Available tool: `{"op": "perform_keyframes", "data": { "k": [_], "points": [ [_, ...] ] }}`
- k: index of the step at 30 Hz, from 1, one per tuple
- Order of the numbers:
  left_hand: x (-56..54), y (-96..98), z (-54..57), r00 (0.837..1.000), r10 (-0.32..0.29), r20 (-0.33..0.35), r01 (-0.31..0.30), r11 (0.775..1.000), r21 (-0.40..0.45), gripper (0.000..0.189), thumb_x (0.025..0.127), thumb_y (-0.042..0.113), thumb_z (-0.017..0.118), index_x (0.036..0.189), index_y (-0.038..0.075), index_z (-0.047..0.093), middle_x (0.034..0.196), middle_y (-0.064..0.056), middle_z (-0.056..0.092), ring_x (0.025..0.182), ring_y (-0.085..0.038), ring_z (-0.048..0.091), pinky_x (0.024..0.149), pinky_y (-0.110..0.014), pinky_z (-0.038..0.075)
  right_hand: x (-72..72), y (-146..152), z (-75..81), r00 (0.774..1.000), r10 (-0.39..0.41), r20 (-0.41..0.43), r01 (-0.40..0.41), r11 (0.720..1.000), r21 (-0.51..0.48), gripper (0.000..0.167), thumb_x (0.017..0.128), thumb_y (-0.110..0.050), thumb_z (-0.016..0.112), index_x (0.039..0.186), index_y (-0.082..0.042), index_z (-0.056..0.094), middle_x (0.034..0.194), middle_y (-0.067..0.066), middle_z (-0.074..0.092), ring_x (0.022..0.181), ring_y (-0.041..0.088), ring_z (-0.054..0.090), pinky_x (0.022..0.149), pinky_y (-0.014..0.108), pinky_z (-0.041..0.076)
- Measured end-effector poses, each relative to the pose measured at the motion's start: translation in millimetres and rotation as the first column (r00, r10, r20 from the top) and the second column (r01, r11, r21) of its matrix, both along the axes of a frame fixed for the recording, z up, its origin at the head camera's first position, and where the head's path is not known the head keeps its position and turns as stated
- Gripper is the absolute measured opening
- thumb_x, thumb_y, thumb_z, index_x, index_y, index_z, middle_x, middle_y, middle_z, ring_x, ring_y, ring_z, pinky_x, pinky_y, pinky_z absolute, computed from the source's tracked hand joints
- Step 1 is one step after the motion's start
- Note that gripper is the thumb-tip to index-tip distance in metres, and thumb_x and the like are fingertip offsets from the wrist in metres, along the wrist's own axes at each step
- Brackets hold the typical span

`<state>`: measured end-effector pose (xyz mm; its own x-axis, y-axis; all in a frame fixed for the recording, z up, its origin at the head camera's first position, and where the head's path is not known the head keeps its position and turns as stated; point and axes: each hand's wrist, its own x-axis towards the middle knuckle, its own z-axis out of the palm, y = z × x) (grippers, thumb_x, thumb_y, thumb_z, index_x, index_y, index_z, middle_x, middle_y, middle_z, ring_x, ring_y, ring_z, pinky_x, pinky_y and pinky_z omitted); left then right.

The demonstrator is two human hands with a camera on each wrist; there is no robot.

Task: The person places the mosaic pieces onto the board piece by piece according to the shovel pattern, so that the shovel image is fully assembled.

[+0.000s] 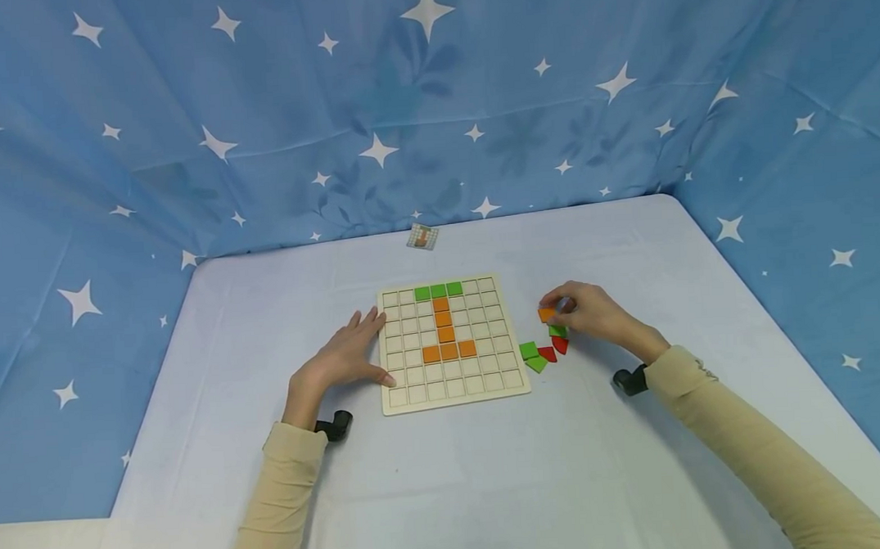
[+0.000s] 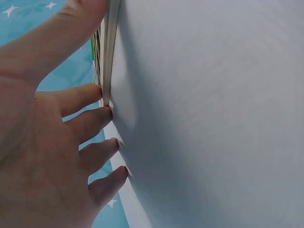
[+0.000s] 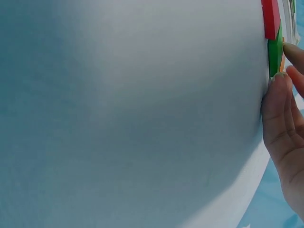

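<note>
A pale wooden grid board (image 1: 416, 397) lies on the table, with three green tiles (image 1: 438, 291) in its top row and several orange tiles (image 1: 446, 334) forming an upside-down T below. My left hand (image 1: 346, 352) rests at the board's left edge, fingers spread, thumb over the lower left corner; in the left wrist view the fingertips (image 2: 107, 114) meet the board's side. To the right of the board, my right hand (image 1: 592, 310) pinches an orange tile (image 1: 546, 313) between thumb and fingers. Just below it lie a green piece (image 1: 558, 331) and a red piece (image 1: 560, 345).
Beside the board's right edge are loose green pieces (image 1: 528, 351) and another red piece (image 1: 548, 354). A small pattern card (image 1: 423, 237) lies near the table's back edge. Blue curtains (image 1: 372, 81) with white stars hang behind and beside the white table (image 1: 493, 485).
</note>
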<state>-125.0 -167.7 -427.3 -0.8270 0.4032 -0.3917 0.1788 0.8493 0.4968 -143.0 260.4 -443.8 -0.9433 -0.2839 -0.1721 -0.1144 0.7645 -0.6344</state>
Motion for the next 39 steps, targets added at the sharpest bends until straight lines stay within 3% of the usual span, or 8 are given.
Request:
{"op": "perform_keyframes", "data": {
  "k": [12, 21, 30, 35, 39],
  "points": [
    [1.3, -0.6, -1.1, 1.000, -0.003, 0.000, 0.003, 1.000, 0.003, 0.118, 0.076, 0.040, 0.091, 0.165, 0.006, 0.019, 0.173, -0.015, 0.007, 0.160, -0.039, 0.000, 0.129, -0.058, 0.007, -1.3, -4.2, -2.8, 0.999, -0.028, 0.047, 0.027, 0.999, 0.021, 0.023, 0.092, -0.010, 0.075, 0.113, -0.003, 0.070, 0.111, 0.016, 0.067, 0.090, 0.028, 0.061, 0.072, 0.030, 0.056],
    [2.3, -2.3, 1.6, 1.000, 0.004, 0.001, -0.004, 1.000, 0.015, 0.118, 0.077, 0.039, 0.090, 0.165, 0.006, 0.019, 0.173, -0.016, 0.006, 0.160, -0.040, -0.001, 0.130, -0.058, 0.007, -0.6, -7.2, -4.4, 0.999, -0.030, -0.030, 0.030, 0.999, -0.022, 0.015, 0.093, -0.009, 0.074, 0.107, -0.005, 0.068, 0.099, 0.010, 0.070, 0.092, 0.026, 0.061, 0.082, 0.036, 0.057],
    [0.3, -2.4, -0.1, 1.000, 0.002, 0.001, -0.002, 1.000, 0.005, 0.120, 0.076, 0.040, 0.091, 0.165, 0.007, 0.019, 0.174, -0.013, 0.006, 0.160, -0.038, -0.002, 0.130, -0.057, 0.006, -0.1, -5.2, -1.1, 0.997, -0.001, -0.081, -0.009, 0.993, -0.120, 0.028, 0.094, -0.003, 0.071, 0.122, -0.006, 0.069, 0.103, 0.014, 0.073, 0.091, 0.026, 0.069, 0.073, 0.026, 0.059],
    [0.4, -2.5, 0.0, 1.000, 0.007, 0.004, -0.007, 1.000, 0.000, 0.119, 0.076, 0.040, 0.091, 0.166, 0.009, 0.018, 0.174, -0.012, 0.005, 0.160, -0.037, -0.002, 0.130, -0.057, 0.006, 0.5, -5.7, 0.5, 0.999, 0.020, -0.026, -0.025, 0.980, -0.199, 0.019, 0.096, -0.003, 0.069, 0.115, -0.004, 0.072, 0.104, 0.014, 0.074, 0.084, 0.023, 0.072, 0.075, 0.022, 0.060],
    [-0.1, -0.5, 1.3, 1.000, 0.005, 0.004, -0.005, 1.000, 0.000, 0.119, 0.076, 0.040, 0.091, 0.166, 0.009, 0.018, 0.174, -0.012, 0.005, 0.160, -0.037, -0.002, 0.130, -0.057, 0.006, 1.1, -8.3, 1.4, 0.999, 0.015, 0.051, -0.002, 0.970, -0.244, 0.021, 0.096, -0.003, 0.067, 0.117, -0.001, 0.071, 0.103, 0.016, 0.075, 0.080, 0.023, 0.074, 0.075, 0.024, 0.062]
  ]
}}
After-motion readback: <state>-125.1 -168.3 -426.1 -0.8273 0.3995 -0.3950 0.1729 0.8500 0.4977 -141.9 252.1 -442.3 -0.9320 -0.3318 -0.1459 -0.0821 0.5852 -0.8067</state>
